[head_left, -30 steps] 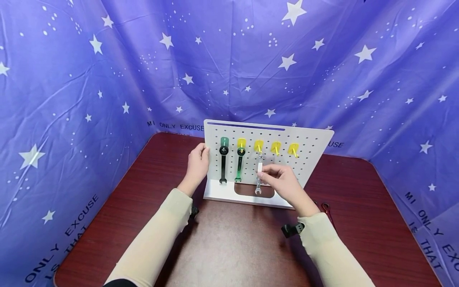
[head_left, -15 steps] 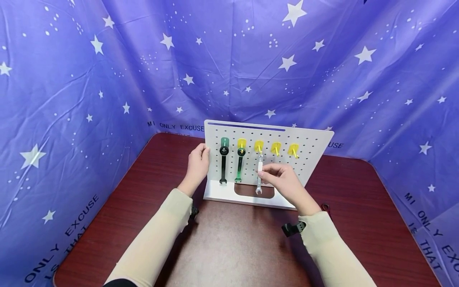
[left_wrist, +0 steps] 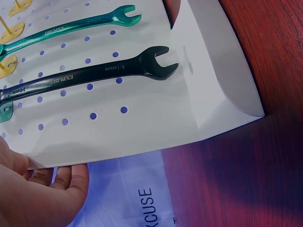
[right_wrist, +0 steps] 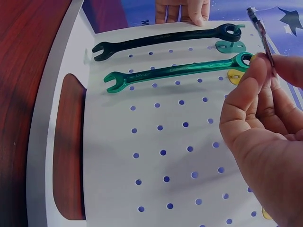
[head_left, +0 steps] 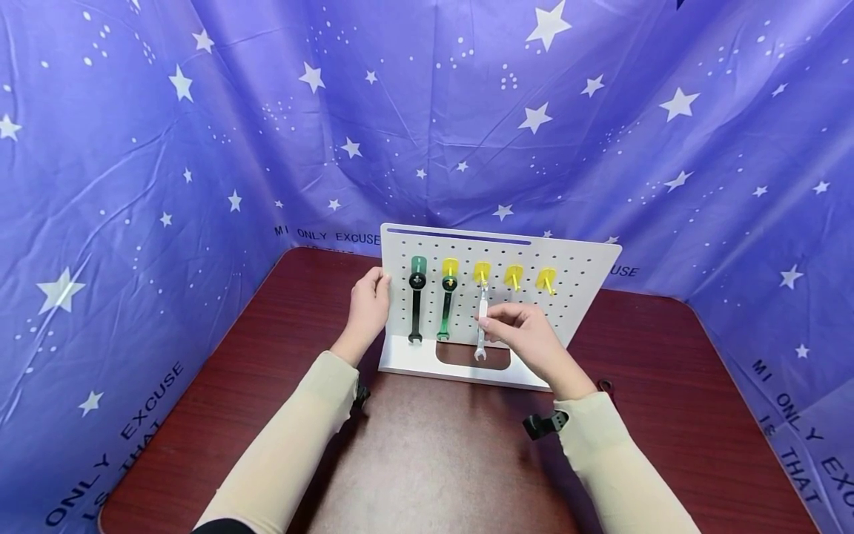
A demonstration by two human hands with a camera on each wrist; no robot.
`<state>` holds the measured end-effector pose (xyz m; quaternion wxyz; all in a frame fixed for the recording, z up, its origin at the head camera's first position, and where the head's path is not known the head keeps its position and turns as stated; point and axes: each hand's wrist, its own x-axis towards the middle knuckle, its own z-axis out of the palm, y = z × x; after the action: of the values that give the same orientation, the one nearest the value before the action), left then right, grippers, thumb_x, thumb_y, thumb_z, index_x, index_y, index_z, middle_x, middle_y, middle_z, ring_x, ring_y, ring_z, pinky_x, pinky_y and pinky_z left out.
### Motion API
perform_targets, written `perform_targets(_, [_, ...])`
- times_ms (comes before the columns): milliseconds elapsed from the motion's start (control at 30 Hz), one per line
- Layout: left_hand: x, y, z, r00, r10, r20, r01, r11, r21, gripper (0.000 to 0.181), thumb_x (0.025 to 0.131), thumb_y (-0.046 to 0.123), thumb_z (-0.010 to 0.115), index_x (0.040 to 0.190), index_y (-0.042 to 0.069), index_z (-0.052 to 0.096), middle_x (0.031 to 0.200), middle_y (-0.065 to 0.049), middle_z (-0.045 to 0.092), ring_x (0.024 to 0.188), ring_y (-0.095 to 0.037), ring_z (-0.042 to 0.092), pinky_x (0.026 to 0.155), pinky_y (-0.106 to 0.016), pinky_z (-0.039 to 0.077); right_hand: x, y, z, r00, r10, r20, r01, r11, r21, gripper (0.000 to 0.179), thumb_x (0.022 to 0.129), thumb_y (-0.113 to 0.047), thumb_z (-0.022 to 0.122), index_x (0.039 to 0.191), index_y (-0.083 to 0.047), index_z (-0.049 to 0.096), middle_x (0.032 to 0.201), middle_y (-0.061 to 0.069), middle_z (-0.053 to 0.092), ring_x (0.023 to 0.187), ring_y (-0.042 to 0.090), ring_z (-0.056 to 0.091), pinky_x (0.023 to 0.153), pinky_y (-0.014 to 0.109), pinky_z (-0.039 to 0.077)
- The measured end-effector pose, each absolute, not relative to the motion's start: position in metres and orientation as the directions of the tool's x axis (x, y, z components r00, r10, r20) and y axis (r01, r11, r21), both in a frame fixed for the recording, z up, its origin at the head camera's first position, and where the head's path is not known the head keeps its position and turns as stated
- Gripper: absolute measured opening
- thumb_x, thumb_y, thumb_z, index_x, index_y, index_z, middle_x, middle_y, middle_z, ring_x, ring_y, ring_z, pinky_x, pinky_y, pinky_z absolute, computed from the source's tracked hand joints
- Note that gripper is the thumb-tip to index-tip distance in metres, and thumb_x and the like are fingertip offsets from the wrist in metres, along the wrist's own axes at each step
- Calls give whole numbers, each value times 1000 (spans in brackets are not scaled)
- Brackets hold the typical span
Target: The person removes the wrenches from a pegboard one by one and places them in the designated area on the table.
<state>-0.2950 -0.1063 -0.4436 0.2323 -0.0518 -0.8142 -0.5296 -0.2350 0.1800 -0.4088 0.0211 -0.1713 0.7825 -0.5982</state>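
Note:
My left hand [head_left: 369, 302] grips the left edge of a white pegboard [head_left: 574, 297], thumb in front and fingers behind it. My right hand [head_left: 527, 337] pinches the handle of a silver combination wrench [head_left: 481, 345] between thumb and fingers. That wrench hangs open end down, its ring end right at the tip of the middle yellow hook [head_left: 482, 271]. A black wrench [left_wrist: 90, 80] hangs by its ring on a green hook [right_wrist: 231, 46]. Beside it a green wrench [right_wrist: 175, 71] hangs on a yellow hook [head_left: 450, 265].
Two more yellow hooks, one nearer [head_left: 513, 276] and one farther right [head_left: 547, 280], hold nothing. A red tool [head_left: 606, 386] lies on the dark red table [head_left: 427, 460], mostly hidden by my right forearm. A blue star-patterned curtain [head_left: 427, 111] surrounds the table.
The silver wrench shifts very slightly at the middle hook, still in my right hand. My right forearm moves a little and covers more of the red tool. My left hand stays put.

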Motion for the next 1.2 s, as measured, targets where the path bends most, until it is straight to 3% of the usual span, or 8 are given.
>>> perform_targets(233, [-294,-106,-442,-885,-160,437,332,440,834,14,104,5,55,94,0,63,69,-8,48,68,-25,48,64,-37,41,-234,181,-409,-935,-302,185,-252,200,-947,29,95,-13,73,108,12,69,86,11,70,76,22,64,70,31,53])
perform_targets(467, [-294,-105,-442,-886,-159,436,331,444,833,14,104,5,55,94,0,63,68,-8,47,68,-27,48,64,-38,41,-232,183,-409,-927,-307,214,-288,219,-933,21,94,-13,74,104,6,72,82,10,69,75,22,64,67,30,52])
perform_targets(667, [-293,-105,-442,-886,-164,433,326,441,836,15,104,5,54,93,-1,62,68,-9,47,67,-26,48,63,-38,41,-232,185,-409,-919,-322,227,-304,211,-929,23,94,-10,73,106,9,71,86,22,68,75,20,64,69,30,53])
perform_targets(867, [-294,-106,-442,-890,-168,423,316,441,840,15,104,5,54,93,0,62,70,-10,50,68,-26,49,63,-38,42,-229,188,-411,-921,-316,227,-300,207,-931,16,94,-10,73,103,4,74,88,17,70,78,27,64,74,35,56])
perform_targets(1200, [-292,-105,-441,-892,-167,420,315,437,843,14,104,4,54,94,-1,62,70,-10,50,69,-26,50,64,-38,43,-224,194,-417,-929,-306,207,-280,218,-935,15,96,-11,72,102,3,73,79,20,68,70,22,63,67,29,52])
